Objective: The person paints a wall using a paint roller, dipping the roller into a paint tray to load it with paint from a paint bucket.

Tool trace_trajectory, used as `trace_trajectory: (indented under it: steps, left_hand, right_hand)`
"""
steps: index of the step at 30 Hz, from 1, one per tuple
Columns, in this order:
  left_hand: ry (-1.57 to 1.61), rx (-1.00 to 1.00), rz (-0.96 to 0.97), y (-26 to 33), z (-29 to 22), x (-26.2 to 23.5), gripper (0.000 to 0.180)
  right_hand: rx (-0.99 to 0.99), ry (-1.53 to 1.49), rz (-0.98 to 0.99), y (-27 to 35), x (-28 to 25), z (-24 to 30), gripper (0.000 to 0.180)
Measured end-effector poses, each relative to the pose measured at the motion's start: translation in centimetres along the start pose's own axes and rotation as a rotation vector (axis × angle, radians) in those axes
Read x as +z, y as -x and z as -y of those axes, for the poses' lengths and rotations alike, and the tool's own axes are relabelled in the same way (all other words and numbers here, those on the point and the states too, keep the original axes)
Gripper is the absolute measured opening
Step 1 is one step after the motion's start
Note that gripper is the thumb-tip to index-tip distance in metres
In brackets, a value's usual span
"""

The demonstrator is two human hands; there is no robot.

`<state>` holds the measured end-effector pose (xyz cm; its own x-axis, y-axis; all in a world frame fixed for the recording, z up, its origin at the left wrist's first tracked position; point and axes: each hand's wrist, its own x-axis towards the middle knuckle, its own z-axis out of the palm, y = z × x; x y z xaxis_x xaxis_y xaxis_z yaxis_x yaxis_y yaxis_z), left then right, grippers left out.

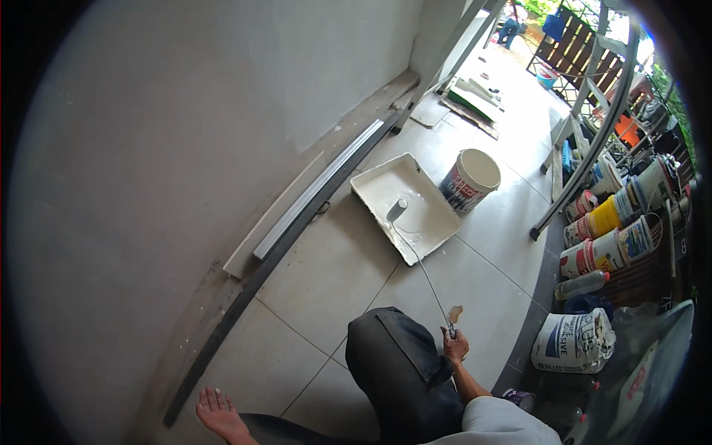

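Observation:
My right hand (455, 346) is closed round the handle of a paint roller. The thin rod of the roller (424, 273) runs away from me into a white paint tray (447, 236), where its small paint-covered head rests on the tray floor. White paint lies wet about the head. Low at the left, my left hand (219, 417) is held out beside my dark trouser leg, its fingers stretched and nothing visible in it. A paint bucket (466, 187) with a white inside and smeared sides stands against the tray's far right corner.
Long white strips (320, 187) and a dark bar (278, 274) lie along the grey wall at left. A ladder leg (537, 231) comes down at right, before several buckets (606, 215), a plastic bottle (582, 285) and a white sack (569, 343). Far off, a person (509, 31) shows partly.

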<state>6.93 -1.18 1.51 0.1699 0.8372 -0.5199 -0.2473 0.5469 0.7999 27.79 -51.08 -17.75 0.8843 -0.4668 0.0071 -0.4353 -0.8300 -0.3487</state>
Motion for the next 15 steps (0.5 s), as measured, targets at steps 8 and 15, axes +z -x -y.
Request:
trace_trajectory:
  steps: [8, 15]
  left_hand:
    - [-0.012, -0.020, 0.005, -0.5, 0.5, 1.0, 0.051]
    - [-0.020, -0.007, 0.016, -1.1, 0.5, 1.4, 0.050]
  right_hand:
    - [-0.028, 0.011, -0.032, -0.5, 0.4, -1.4, 0.052]
    - [0.019, 0.020, 0.060, -0.3, -0.4, 0.2, 0.057]
